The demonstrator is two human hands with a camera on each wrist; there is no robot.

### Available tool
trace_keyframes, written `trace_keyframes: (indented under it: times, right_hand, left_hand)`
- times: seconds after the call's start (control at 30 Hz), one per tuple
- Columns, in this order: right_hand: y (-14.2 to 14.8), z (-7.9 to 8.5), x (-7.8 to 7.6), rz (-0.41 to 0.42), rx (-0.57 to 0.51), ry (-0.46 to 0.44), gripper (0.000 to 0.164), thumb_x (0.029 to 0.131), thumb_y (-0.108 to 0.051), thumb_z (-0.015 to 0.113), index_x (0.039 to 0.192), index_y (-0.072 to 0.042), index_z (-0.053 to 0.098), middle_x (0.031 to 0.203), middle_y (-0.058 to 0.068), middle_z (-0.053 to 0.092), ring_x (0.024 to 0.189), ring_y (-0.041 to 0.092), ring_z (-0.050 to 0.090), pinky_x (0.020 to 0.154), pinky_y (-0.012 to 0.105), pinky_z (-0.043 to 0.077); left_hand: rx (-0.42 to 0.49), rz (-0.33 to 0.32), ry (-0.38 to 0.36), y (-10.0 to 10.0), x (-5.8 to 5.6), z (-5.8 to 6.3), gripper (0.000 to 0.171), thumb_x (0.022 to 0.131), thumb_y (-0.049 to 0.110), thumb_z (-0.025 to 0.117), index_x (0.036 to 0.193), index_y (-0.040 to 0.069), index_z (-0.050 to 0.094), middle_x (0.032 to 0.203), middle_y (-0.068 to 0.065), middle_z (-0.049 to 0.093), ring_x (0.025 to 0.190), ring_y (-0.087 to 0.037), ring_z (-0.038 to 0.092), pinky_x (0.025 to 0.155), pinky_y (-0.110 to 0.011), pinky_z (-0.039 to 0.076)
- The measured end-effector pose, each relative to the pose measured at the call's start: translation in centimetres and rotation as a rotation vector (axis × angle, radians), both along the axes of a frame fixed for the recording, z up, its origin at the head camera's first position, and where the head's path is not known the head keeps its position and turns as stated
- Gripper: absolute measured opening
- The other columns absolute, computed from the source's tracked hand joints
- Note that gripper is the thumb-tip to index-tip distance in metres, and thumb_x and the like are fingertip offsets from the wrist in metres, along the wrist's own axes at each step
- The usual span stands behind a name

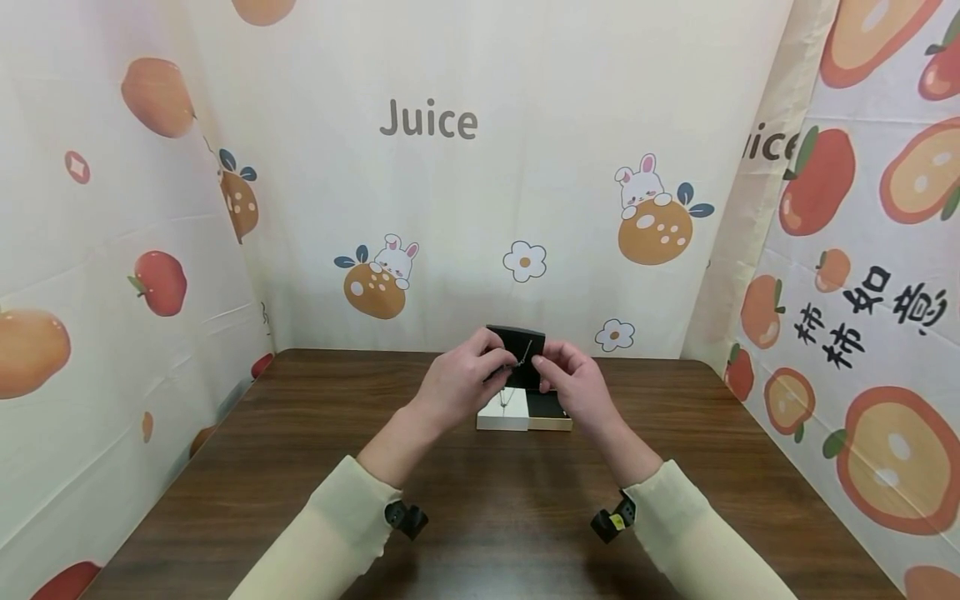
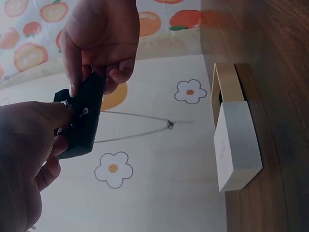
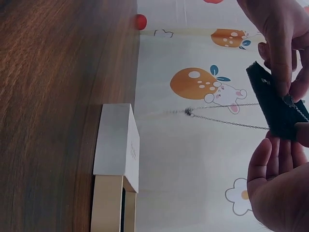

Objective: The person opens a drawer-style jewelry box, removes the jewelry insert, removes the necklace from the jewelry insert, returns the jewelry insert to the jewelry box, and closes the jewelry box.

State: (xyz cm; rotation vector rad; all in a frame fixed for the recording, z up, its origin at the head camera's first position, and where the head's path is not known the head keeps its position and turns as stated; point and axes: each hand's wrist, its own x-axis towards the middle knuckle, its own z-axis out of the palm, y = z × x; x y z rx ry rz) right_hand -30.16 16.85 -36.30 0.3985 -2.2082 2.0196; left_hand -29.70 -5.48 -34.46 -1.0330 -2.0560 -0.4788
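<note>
A small black jewelry card (image 1: 517, 340) is held up above the table between both hands. My right hand (image 1: 579, 385) grips it, thumb on the front and fingers behind. My left hand (image 1: 467, 373) has its fingertips at the card's front, pinching the silver necklace (image 3: 288, 100) beside its pendant; the exact contact is partly hidden. From the card's lower edge, a loop of thin chain (image 2: 170, 124) dangles with a short tail. Beneath the hands, a white box sleeve (image 1: 502, 413) sits on the table with a tan drawer (image 1: 550, 423) pulled partly out of its right side.
The brown wooden table (image 1: 465, 517) runs back to a cream curtain (image 1: 480, 192) printed with fruit, flowers and rabbits. Similar patterned curtains stand at both sides. A small black camera (image 1: 407, 518) is strapped at each wrist.
</note>
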Motion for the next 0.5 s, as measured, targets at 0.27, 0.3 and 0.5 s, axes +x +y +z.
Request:
trace_keyframes:
  times: [0.27, 0.3, 0.5]
  right_hand:
    - [0.06, -0.13, 0.06, -0.007, 0.027, -0.013, 0.021, 0.111, -0.015, 0.066, 0.124, 0.002, 0.065, 0.097, -0.001, 0.062, 0.081, 0.015, 0.059, 0.081, 0.025, 0.056]
    - [0.07, -0.13, 0.07, -0.009, 0.032, -0.015, 0.021, 0.111, -0.016, 0.066, 0.124, 0.001, 0.065, 0.098, -0.001, 0.062, 0.082, 0.015, 0.059, 0.082, 0.025, 0.056]
    - [0.11, -0.22, 0.09, -0.013, 0.036, -0.017, 0.024, 0.111, -0.017, 0.066, 0.126, 0.001, 0.066, 0.103, 0.003, 0.064, 0.083, 0.016, 0.059, 0.081, 0.025, 0.057]
  left_hand:
    - [0.01, 0.002, -0.007, -0.08, -0.02, 0.37, 0.013, 0.095, 0.004, 0.085, 0.104, 0.013, 0.081, 0.106, -0.004, 0.068, 0.083, -0.016, 0.076, 0.075, -0.029, 0.067]
    - [0.012, 0.004, -0.003, -0.12, -0.03, 0.43, 0.013, 0.095, 0.004, 0.085, 0.104, 0.013, 0.081, 0.105, -0.003, 0.069, 0.082, -0.016, 0.076, 0.074, -0.029, 0.067]
    - [0.025, 0.026, 0.055, -0.34, -0.24, 0.86, 0.012, 0.096, 0.004, 0.084, 0.104, 0.012, 0.079, 0.101, -0.001, 0.074, 0.082, -0.014, 0.076, 0.072, -0.027, 0.066]
